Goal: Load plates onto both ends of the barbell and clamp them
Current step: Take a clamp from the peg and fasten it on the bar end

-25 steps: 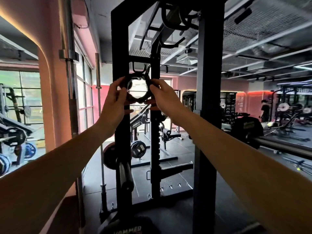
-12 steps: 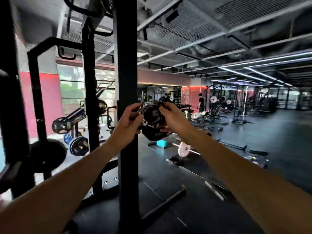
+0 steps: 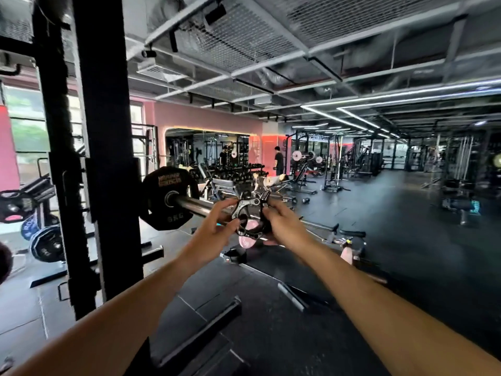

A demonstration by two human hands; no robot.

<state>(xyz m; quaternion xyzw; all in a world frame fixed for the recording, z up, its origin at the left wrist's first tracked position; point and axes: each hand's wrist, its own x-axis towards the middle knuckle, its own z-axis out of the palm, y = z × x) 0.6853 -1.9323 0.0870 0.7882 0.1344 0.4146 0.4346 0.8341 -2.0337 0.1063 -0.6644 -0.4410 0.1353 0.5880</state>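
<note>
At the sleeve tip of the barbell (image 3: 200, 205), outboard of 1 black plate (image 3: 169, 198), left hand (image 3: 214, 231) and right hand (image 3: 284, 226) pinch a light, rigid collar clamp (image 3: 248, 217) by its rim.

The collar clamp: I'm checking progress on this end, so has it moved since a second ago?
Yes. Both hands carried the collar clamp from beside the black rack upright rightward and down to the barbell sleeve, outside the plate.
</note>
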